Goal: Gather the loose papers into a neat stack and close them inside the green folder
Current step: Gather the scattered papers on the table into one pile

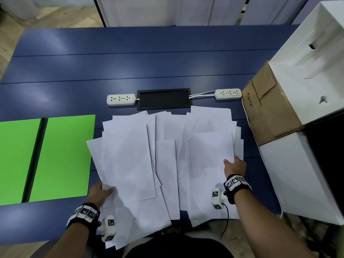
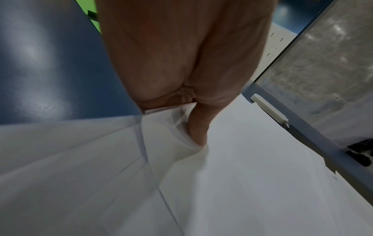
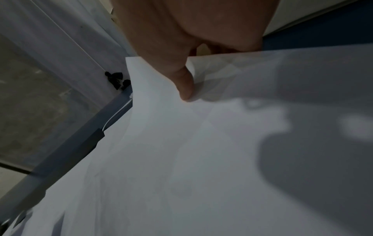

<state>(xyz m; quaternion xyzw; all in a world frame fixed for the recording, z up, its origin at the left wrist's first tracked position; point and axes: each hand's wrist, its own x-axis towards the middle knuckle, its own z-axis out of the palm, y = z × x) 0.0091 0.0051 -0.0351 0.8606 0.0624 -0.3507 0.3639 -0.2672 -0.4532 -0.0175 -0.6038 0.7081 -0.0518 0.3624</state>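
White loose papers (image 1: 167, 155) lie fanned and overlapping across the middle of a dark blue table (image 1: 130, 67), some hanging over its near edge. The left hand (image 1: 99, 194) pinches the left edge of the spread, thumb on top. The right hand (image 1: 235, 167) pinches the right edge, thumb on top. The green folder (image 1: 61, 157) lies open and flat to the left, just beside the papers.

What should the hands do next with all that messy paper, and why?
Probably slide both hands inward, pushing the papers into one pile. The sheets lie fanned out and overlapping; the left hand pinches the left edge, the right hand the right edge, and the green folder lies open beside them.
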